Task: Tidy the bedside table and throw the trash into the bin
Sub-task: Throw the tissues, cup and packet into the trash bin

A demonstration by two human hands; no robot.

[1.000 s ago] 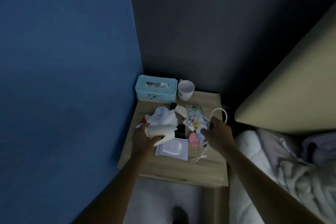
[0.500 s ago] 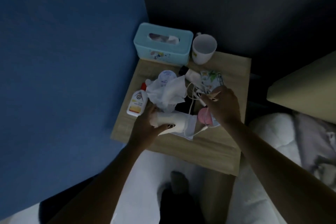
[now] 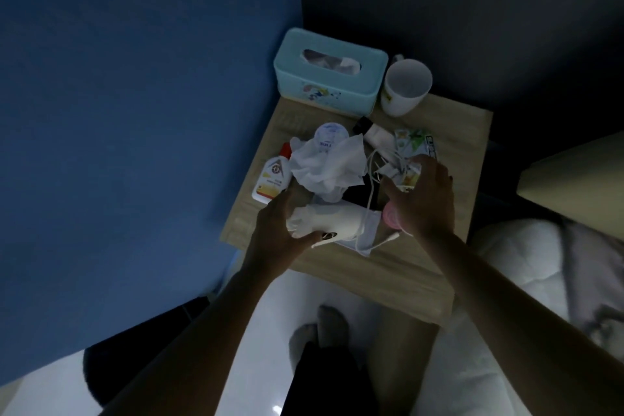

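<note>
The wooden bedside table (image 3: 398,267) is cluttered. My left hand (image 3: 280,233) grips a wad of white tissue (image 3: 324,221) near the table's front left. A second crumpled tissue (image 3: 329,167) lies just behind it. My right hand (image 3: 422,199) is closed on crumpled wrappers (image 3: 407,176) tangled with a white cable (image 3: 371,179). A pink round thing (image 3: 391,216) sits under that hand. Also on the table are a small white bottle with a red cap (image 3: 271,181), a round white lid (image 3: 329,138), a white tube with a black cap (image 3: 369,132) and a printed packet (image 3: 417,142).
A teal tissue box (image 3: 329,74) and a white mug (image 3: 405,86) stand at the table's back edge. A blue wall (image 3: 135,94) is to the left, a bed with white bedding (image 3: 557,263) to the right. My feet (image 3: 320,331) stand on a pale floor below.
The view has closed in on the table. My right hand has moved slightly back and gathered wrappers and cable. My left hand keeps hold of the tissue wad.
</note>
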